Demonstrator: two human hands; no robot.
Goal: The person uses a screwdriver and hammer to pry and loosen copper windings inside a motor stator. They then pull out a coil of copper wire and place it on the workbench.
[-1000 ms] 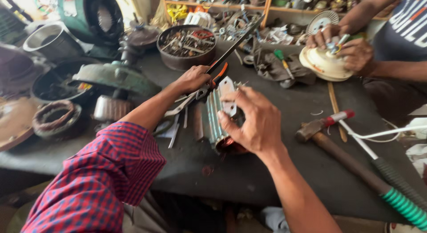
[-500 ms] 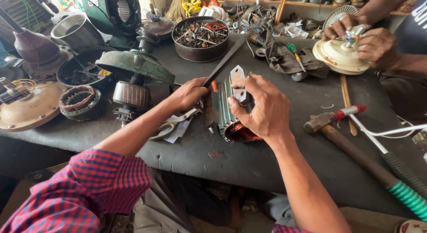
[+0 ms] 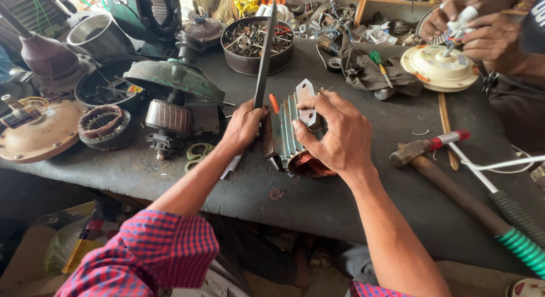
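Note:
My left hand (image 3: 244, 125) grips a long dark metal file (image 3: 265, 53) that points up and away across the bench. Right beside it my right hand (image 3: 335, 132) holds a ribbed grey-green motor stator (image 3: 289, 139) with copper windings, lying on its side on the dark workbench (image 3: 340, 200). My right thumb and fingers press a small pale card strip (image 3: 305, 95) against the stator's top. An orange-tipped tool (image 3: 273, 103) lies between the two hands.
A hammer (image 3: 431, 166) with a green-wrapped handle lies to the right. A green motor housing (image 3: 173, 81), a rotor (image 3: 169, 116), a wound stator ring (image 3: 105, 124) and a round tin of scrap parts (image 3: 258, 41) stand left and behind. Another person's hands (image 3: 477, 30) work on a cream fan part (image 3: 440, 70).
The view has shifted so the bench sits lower and nearer. The file in my left hand has swung from a slant to nearly upright. My right hand stays on the stator.

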